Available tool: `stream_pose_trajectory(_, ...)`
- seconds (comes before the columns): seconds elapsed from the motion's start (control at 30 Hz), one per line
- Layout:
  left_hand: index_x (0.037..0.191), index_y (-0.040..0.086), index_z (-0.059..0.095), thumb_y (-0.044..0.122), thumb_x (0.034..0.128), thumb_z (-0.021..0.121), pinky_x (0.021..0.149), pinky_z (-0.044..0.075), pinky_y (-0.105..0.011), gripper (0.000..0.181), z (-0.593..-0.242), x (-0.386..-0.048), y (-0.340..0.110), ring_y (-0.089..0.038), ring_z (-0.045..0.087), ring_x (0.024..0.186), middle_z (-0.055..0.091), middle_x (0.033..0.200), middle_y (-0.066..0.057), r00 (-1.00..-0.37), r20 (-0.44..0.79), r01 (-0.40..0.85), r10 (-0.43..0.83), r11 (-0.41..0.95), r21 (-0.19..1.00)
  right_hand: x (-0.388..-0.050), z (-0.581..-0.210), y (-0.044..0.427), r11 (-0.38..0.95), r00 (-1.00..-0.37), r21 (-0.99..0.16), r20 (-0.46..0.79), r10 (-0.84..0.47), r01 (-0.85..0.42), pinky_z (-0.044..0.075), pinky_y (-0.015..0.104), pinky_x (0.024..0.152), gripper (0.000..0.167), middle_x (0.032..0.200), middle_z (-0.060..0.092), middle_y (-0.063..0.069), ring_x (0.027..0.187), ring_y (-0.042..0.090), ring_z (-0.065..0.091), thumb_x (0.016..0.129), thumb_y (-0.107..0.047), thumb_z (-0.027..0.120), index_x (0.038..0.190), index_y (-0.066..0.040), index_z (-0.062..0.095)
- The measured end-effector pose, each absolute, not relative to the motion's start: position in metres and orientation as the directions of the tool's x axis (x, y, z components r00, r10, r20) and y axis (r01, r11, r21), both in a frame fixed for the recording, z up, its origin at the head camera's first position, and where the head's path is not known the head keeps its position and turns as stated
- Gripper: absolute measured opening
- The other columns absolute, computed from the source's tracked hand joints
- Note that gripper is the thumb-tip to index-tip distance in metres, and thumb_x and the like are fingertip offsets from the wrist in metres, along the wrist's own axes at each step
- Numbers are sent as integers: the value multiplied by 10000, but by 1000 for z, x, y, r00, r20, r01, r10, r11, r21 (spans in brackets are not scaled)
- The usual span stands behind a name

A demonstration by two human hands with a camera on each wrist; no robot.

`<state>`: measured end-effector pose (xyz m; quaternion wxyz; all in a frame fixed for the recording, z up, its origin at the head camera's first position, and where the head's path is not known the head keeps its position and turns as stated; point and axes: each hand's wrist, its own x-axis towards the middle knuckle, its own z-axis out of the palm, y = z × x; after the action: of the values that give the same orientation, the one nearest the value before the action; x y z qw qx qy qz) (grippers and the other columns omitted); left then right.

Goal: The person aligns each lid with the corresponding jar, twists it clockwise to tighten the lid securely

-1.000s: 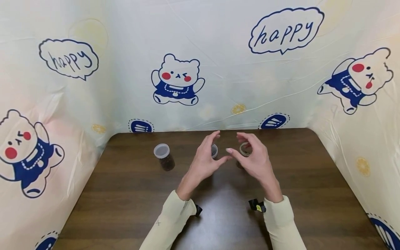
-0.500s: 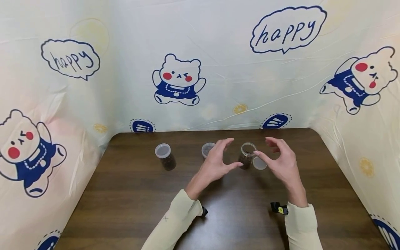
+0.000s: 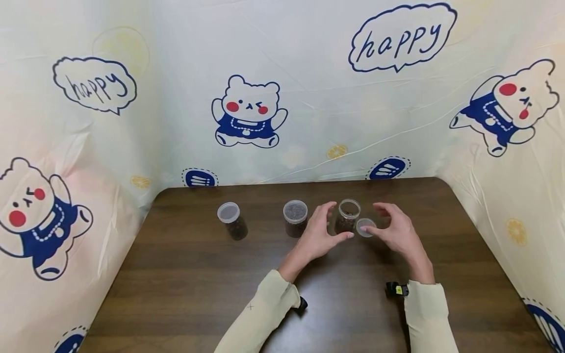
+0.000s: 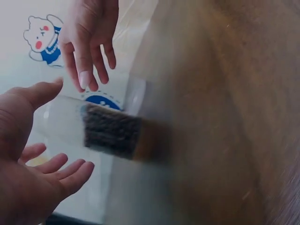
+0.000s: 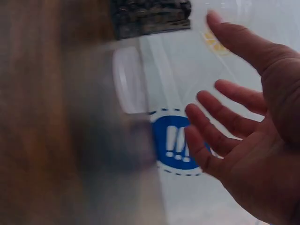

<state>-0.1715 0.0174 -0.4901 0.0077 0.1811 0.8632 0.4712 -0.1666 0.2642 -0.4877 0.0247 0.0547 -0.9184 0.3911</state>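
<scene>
An uncapped clear jar (image 3: 346, 222) with dark contents stands upright on the table. Its round translucent lid (image 3: 365, 228) lies beside it on the right. My left hand (image 3: 317, 235) is at the jar's left side, thumb and fingers spread; in the left wrist view a gap shows between them and the blurred jar (image 4: 112, 131). On the other side, my right hand (image 3: 400, 236) holds nothing. Its thumb overlaps the lid in the head view, but the right wrist view shows the hand (image 5: 248, 122) apart from the lid (image 5: 130, 79).
Left of my left hand stands a capped jar (image 3: 295, 220) with dark contents. Another capped jar (image 3: 233, 223) is farther left. The brown table (image 3: 185, 284) ends at a printed cloth (image 3: 309, 108) behind and at both sides.
My left hand has moved right, from in front of the middle jar to the uncapped one. My right hand has shifted right, off the uncapped jar, and the lid has come into view.
</scene>
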Motion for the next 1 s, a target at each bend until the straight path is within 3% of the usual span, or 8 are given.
stream_pose_trajectory(0.17, 1563, 87, 405, 308, 854, 899, 1118, 531, -483, 891, -510, -178, 25, -303, 571, 1392, 554, 1512, -199, -962, 131, 214, 238, 364, 907, -174, -506, 267, 693, -995, -716, 20, -103, -86, 480, 647, 1097, 805, 1494, 542, 256, 1322, 462, 549, 879, -394, 863, 1491, -12, 505)
stream_pose_trajectory(0.5, 1495, 172, 508, 347, 800, 939, 1106, 538, -436, 837, -529, -185, 38, -210, 642, 1285, 652, 1370, -30, -963, 171, 240, 208, 374, 896, -177, -519, 265, 699, -990, -711, -23, -139, -82, 508, 620, 1071, 768, 1419, 574, 282, 1225, 426, 588, 885, -322, 857, 1469, 37, 512)
stream_pose_trajectory(1.0, 1473, 149, 571, 201, 849, 902, 1024, 577, -290, 708, -536, -194, 44, -153, 703, 1199, 737, 1285, -41, -953, 198, 266, 228, 322, 909, -179, -523, 262, 746, -989, -658, -6, -146, -106, 491, 621, 1015, 660, 1375, 576, 287, 1218, 443, 548, 904, -256, 843, 1433, 33, 573)
